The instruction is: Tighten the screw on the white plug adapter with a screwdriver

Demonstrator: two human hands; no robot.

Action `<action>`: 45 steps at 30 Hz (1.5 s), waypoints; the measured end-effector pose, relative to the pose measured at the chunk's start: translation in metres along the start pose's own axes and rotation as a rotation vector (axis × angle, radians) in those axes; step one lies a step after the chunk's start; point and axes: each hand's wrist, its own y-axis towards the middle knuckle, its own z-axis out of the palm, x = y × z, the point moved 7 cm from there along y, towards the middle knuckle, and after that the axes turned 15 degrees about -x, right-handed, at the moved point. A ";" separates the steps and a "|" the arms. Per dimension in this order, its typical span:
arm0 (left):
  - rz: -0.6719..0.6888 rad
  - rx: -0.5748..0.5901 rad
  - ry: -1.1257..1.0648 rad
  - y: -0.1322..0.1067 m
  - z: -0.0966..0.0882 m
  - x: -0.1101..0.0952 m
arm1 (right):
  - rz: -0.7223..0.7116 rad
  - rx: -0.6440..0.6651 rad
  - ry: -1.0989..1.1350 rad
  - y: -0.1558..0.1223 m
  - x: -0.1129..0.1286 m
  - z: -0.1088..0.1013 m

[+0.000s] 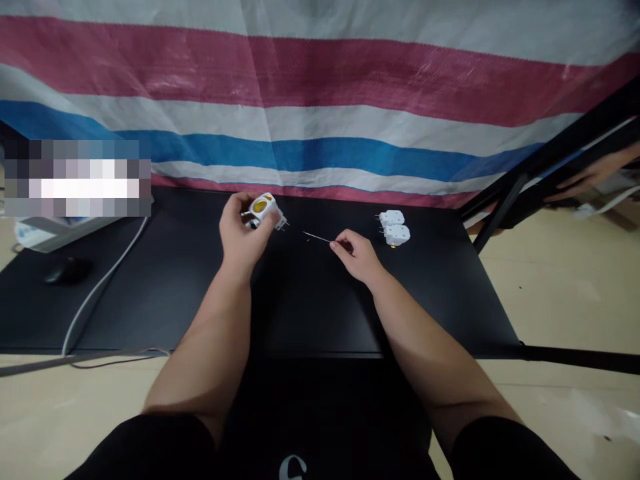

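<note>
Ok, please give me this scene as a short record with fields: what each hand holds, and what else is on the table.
left hand: left hand holds a white plug adapter with yellow parts, lifted above the black table
right hand: right hand pinches a thin metal pin, tip pointing toward the adapter
nearby: two more white adapters lie right of the right hand
also on table: black mouse, white cable
behind: striped tarp

No text, label, brand or number can be read anywhere; one patch at left is blurred out
</note>
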 end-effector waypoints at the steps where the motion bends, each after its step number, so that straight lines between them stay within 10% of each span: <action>1: 0.025 -0.003 0.055 0.001 -0.008 -0.004 | -0.034 -0.003 -0.022 0.000 0.002 0.001; 8: -0.211 -0.059 -0.034 0.010 -0.030 0.033 | -0.117 -0.050 -0.077 0.004 0.004 0.001; 12: -0.659 -0.073 -0.270 0.000 -0.007 0.070 | -0.122 -0.061 -0.154 0.005 0.001 0.001; 18: -0.852 0.012 -0.286 -0.021 0.014 0.070 | -0.225 0.025 -0.254 0.000 0.005 0.007; 29: -0.933 0.219 -0.273 -0.036 0.025 0.061 | -0.313 0.218 -0.398 0.003 0.027 0.050; 45: -0.987 0.431 -0.170 -0.050 0.033 0.071 | -0.186 0.035 -0.291 0.013 -0.004 -0.004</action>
